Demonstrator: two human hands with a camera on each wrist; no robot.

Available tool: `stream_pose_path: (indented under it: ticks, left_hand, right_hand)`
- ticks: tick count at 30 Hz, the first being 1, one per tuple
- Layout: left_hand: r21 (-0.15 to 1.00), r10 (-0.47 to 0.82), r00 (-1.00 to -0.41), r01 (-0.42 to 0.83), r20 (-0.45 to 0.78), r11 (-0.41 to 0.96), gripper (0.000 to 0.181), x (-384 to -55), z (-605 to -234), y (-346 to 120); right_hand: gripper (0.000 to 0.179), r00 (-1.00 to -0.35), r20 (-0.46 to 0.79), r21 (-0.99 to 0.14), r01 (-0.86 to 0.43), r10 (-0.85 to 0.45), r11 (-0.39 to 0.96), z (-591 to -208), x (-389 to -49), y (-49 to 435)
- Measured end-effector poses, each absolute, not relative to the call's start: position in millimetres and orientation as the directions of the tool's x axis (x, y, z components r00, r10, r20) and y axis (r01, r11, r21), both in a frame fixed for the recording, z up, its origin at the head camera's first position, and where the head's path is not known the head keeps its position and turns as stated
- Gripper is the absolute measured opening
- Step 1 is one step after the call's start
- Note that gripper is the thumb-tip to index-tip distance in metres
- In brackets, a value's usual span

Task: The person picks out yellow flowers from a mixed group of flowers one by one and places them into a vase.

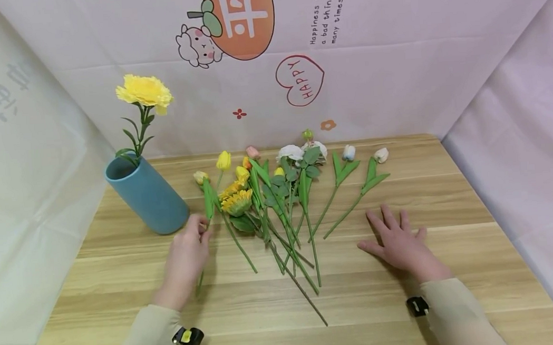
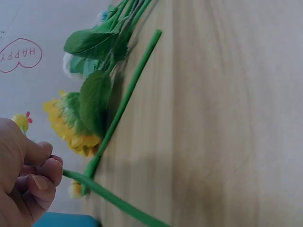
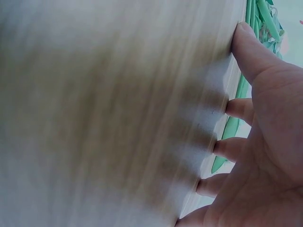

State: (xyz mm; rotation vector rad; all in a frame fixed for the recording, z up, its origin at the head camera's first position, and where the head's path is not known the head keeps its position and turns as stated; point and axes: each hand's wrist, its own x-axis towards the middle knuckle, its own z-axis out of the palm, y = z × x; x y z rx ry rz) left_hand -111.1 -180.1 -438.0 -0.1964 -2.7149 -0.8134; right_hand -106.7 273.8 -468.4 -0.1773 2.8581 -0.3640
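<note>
My left hand point(image 1: 188, 254) pinches the green stem point(image 2: 118, 202) of a pale yellow tulip point(image 1: 201, 177). Its bloom points toward the back wall, and the lower stem comes out below my fingers. Just right of it lies a bright yellow tulip point(image 1: 223, 160). A blue vase point(image 1: 152, 201) leans left of my left hand, with one yellow carnation point(image 1: 145, 91) standing in it. My right hand point(image 1: 401, 242) rests on the table with fingers spread, holding nothing. Nearest to that hand lies a white tulip point(image 1: 381, 155).
Sunflowers point(image 1: 237, 202), white roses point(image 1: 290, 152) and several tulips overlap in the middle of the wooden table point(image 1: 360, 304). A blue-white tulip point(image 1: 348, 153) lies on their right. A printed cloth point(image 1: 394, 81) hangs behind the table.
</note>
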Motion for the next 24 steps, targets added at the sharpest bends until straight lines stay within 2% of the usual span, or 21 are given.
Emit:
stream_pose_path:
  ticks: [5,9,15,24]
  left_hand:
    - [0.456,0.041,-0.901,0.258,0.433,0.852,0.025,-114.8,-423.8,-185.3]
    - [0.373,0.078,-0.839,0.321,0.539,0.871,0.016,-117.4,-415.6,-186.5]
    - [0.25,0.157,-0.758,0.392,0.633,0.885,0.005,-117.5,-403.7,-182.3]
    - [0.059,0.295,-0.589,0.507,0.752,0.86,0.002,-117.2,-376.1,-165.7]
  right_hand:
    - [0.093,-0.959,-0.239,-0.269,-0.084,-0.151,0.959,-469.4,-107.9,274.2]
    - [0.094,-0.958,-0.243,-0.274,-0.084,-0.154,0.958,-470.0,-108.5,274.1]
    - [0.095,-0.958,-0.243,-0.266,-0.088,-0.155,0.96,-470.9,-108.9,274.1]
    - [0.093,-0.961,-0.232,-0.254,-0.09,-0.151,0.963,-468.7,-106.8,273.8]
